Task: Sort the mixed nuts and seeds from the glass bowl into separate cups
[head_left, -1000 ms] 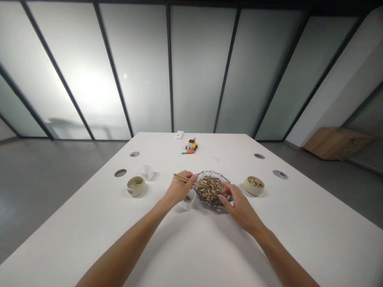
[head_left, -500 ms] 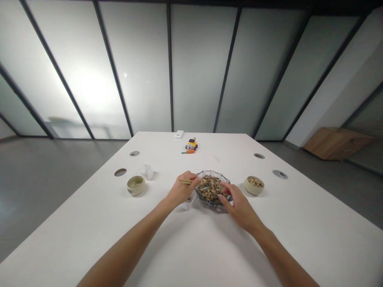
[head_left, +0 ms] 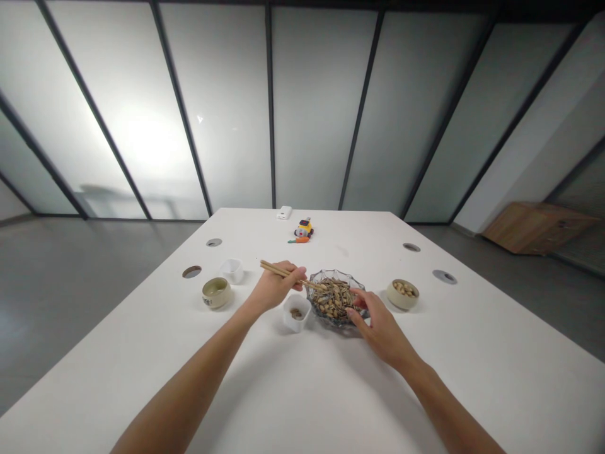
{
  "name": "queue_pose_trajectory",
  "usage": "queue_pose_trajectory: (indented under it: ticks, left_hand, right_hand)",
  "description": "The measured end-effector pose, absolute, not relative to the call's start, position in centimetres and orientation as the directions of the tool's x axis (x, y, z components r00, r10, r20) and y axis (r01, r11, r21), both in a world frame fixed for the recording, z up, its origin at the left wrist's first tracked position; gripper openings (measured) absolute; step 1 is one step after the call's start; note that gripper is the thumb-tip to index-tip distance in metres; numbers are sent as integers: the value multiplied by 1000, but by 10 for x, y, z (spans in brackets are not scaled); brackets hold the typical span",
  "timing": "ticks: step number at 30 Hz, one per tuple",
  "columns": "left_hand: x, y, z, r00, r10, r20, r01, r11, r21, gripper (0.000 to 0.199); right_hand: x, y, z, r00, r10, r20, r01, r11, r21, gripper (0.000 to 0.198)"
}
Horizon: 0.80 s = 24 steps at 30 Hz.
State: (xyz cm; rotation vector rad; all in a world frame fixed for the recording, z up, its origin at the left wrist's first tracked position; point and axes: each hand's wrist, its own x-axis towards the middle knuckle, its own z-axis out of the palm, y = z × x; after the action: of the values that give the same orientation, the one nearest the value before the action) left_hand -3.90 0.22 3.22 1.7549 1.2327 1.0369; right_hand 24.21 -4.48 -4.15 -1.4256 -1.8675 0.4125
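With chopsticks (head_left: 274, 269) gripped, the left hand (head_left: 278, 285) has been shifted leftward, so the white cup (head_left: 295, 323) is uncovered beside the lower-centre glass bowl (head_left: 326, 320) of seeds (head_left: 334, 298), where the right hand (head_left: 375, 317) is held spread.

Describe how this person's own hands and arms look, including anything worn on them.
The left hand and the right hand are bare: no gloves, and no rings that can be made out. The left forearm and the right forearm look slim and uncovered as far as they show, without sleeve, watch or bracelet, and no clear marking can be seen.
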Motion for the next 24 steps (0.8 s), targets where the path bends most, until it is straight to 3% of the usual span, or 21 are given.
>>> queue_pose_trajectory:
  ticks: [5, 12, 18, 24]
  left_hand:
    - [-83, -7, 71, 231, 964, 135, 344, -210, 915, 46]
    - [-101, -14, 84, 281, 951, 125, 508, -258, 822, 54]
    - [-95, -12, 76, 273, 955, 114, 487, -240, 840, 69]
    - [-77, -15, 74, 175, 954, 243, 348, -291, 891, 67]
  right_hand:
    - [242, -46, -42, -108, 925, 365, 692, 333, -640, 44]
    - [243, -45, -44, -112, 924, 367, 693, 337, -638, 44]
    - [242, -44, -46, -116, 929, 352, 696, 328, -638, 45]
    - [242, -46, -37, -79, 904, 420, 669, 361, -650, 41]
